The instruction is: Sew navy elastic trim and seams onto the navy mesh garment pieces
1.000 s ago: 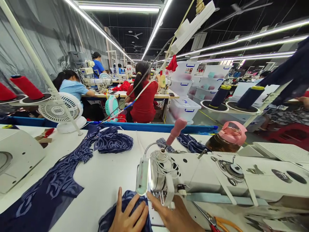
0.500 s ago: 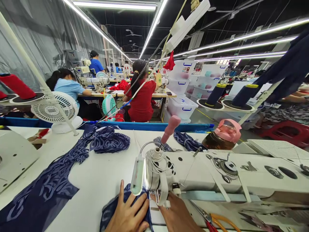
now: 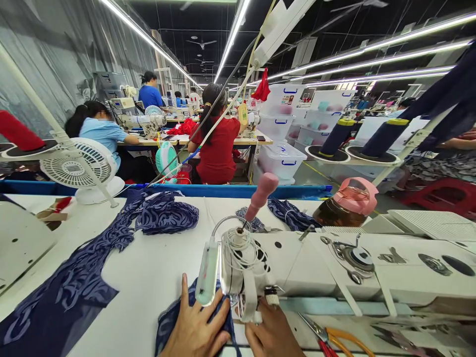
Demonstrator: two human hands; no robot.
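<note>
My left hand (image 3: 203,325) lies spread on a navy lace-patterned fabric piece (image 3: 167,322), left of the needle area. My right hand (image 3: 274,327) is close beside the presser foot of the sewing machine (image 3: 290,263). Its fingers are curled, and the machine head partly covers them, so what they grip is hidden. A small lit lamp (image 3: 207,275) hangs over my left fingers. A screwdriver with a pink handle (image 3: 261,196) stands in the top of the machine head. Scissors with orange and red handles (image 3: 334,339) lie to the right of my right hand.
Navy fabric (image 3: 63,292) stretches across the table's left side, with a bundled piece (image 3: 167,215) behind. A second tied bundle (image 3: 292,214) and a pink-lidded jar (image 3: 347,201) stand behind the machine. A white fan (image 3: 80,166) is at back left. Co-workers sit at machines beyond.
My right hand's fingers have drawn in and curl more beside the presser foot. My left hand stays nearly in place on the fabric. The view has shifted slightly.
</note>
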